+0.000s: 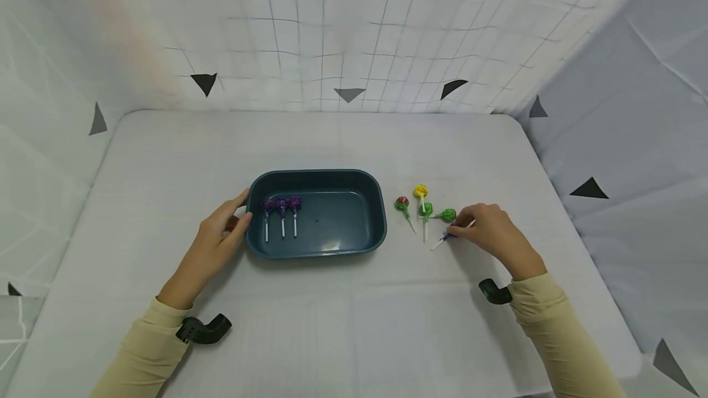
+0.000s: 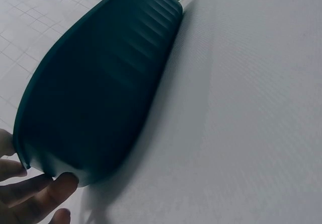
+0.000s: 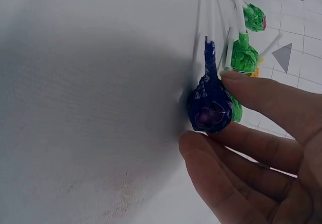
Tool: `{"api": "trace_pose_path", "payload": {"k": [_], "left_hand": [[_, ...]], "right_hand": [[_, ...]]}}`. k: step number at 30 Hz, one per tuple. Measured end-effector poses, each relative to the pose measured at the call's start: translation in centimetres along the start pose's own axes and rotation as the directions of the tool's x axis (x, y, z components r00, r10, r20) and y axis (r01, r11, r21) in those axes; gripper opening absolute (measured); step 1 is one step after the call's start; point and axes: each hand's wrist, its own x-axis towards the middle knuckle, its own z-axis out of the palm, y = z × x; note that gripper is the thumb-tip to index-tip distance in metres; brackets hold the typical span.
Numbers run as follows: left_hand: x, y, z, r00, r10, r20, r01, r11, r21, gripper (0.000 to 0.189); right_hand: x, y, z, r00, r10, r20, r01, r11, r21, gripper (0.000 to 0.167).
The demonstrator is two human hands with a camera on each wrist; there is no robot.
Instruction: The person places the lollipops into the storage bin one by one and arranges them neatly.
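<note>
My left hand (image 1: 212,244) rests at the left end of a dark teal tray (image 1: 343,250), its fingertips touching the outer wall and rim; in the left wrist view several fingers (image 2: 37,201) lie against that end. Three purple-wrapped lollipops (image 1: 281,206) lie side by side inside, sticks toward me. To the right of the tray, my right hand (image 1: 492,235) pinches a dark blue-purple lollipop (image 3: 211,105) by its head between thumb and fingers, close over the table. Its white stick points toward the front left in the head view.
Beside the right hand lie a red-and-green lollipop (image 1: 402,204), a yellow one (image 1: 420,191) and two green ones, the nearer-left (image 1: 426,209) and the right (image 1: 447,215), sticks partly crossing. A white cloth covers the table (image 1: 332,312); white sheets with dark triangles hang around it.
</note>
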Motion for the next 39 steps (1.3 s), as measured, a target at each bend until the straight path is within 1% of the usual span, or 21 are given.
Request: {"api": "trace_pose_path", "payload": {"k": [7, 17, 28, 39], "left_hand": [[-0.03, 0.24, -0.02, 1.000, -0.003, 0.007, 0.003, 1.000, 0.002, 0.052], [-0.07, 0.45, -0.09, 1.000, -0.020, 0.011, 0.020, 1.000, 0.001, 0.052], [-0.06, 0.49, -0.17, 1.000, -0.027, 0.014, 0.027, 1.000, 0.000, 0.052], [0.00, 0.39, -0.15, 0.999, -0.035, 0.019, 0.035, 0.999, 0.011, 0.052]], "right_hand": [[0.16, -0.03, 0.06, 1.000, -0.009, 0.030, 0.009, 1.000, 0.019, 0.020], [0.07, -0.27, -0.06, 0.999, -0.024, 0.044, 0.023, 0.999, 0.032, 0.022], [0.17, -0.37, -0.26, 0.998, -0.037, 0.048, 0.036, 0.999, 0.029, 0.021], [0.16, -0.93, -0.62, 0.996, -0.079, 0.038, 0.078, 0.996, 0.033, 0.020]]}}
